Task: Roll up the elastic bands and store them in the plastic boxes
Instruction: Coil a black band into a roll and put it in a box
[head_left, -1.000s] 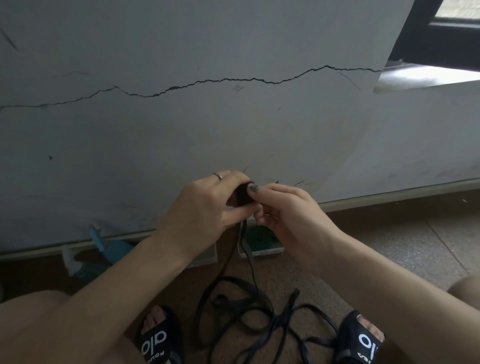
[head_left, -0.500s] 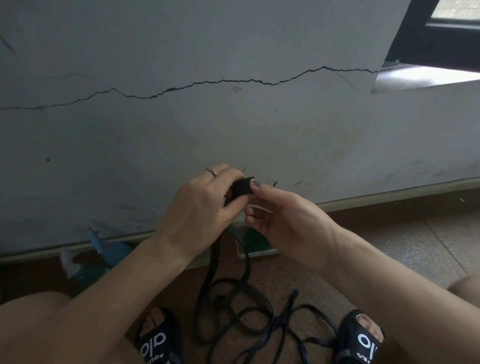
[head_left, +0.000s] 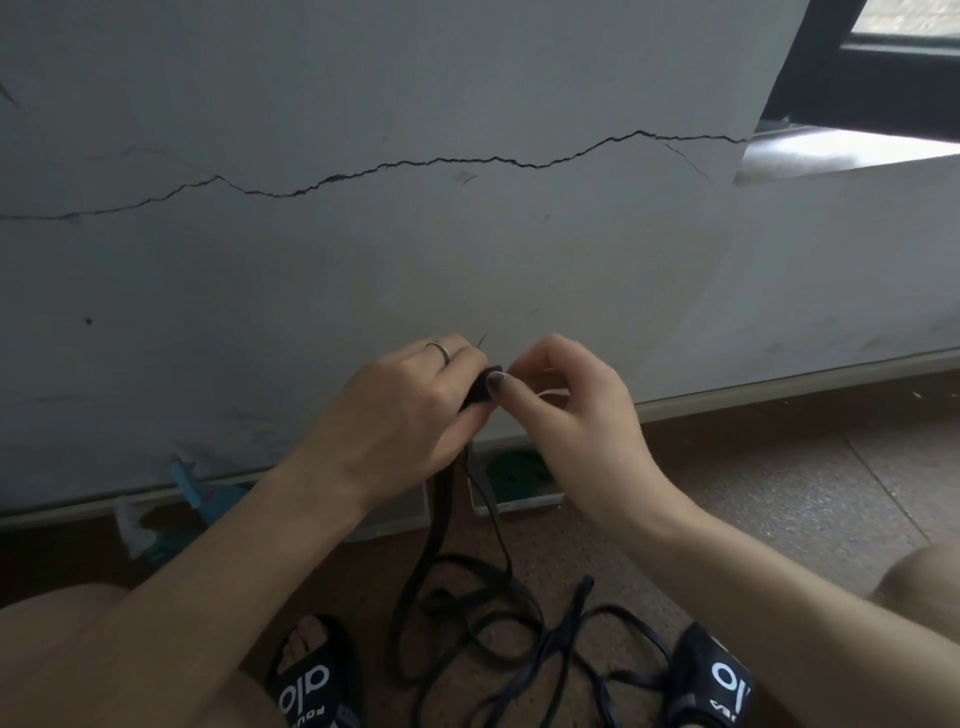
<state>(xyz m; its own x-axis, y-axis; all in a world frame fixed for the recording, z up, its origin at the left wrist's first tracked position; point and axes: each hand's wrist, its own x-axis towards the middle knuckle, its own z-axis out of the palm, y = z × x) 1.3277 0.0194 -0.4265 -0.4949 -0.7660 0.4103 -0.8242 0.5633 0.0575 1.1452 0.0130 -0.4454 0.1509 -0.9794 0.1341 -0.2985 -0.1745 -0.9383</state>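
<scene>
A small roll of black elastic band (head_left: 479, 391) sits between both hands in front of the wall. My left hand (head_left: 410, 410) grips the roll from the left, a ring on one finger. My right hand (head_left: 571, 410) pinches it from the right, thumb on the roll and fingers curled. The loose black band (head_left: 441, 525) hangs down from the roll and ends in a tangle (head_left: 509, 623) on the floor between my feet. A clear plastic box (head_left: 519, 501) holding something green stands by the wall, behind my right hand. A second clear box (head_left: 400, 512) is partly hidden behind my left forearm.
A cracked grey wall (head_left: 467, 234) rises right behind the boxes. Blue and white scraps (head_left: 171, 499) lie at the wall's foot on the left. My feet in black slippers (head_left: 311, 680) (head_left: 711, 680) flank the tangle on the brown floor. A dark window frame (head_left: 883, 78) is at top right.
My right hand has turned over the roll, its fingers now curled above it and thumb pressed on it. The left hand keeps its grip. The hanging band has shifted slightly.
</scene>
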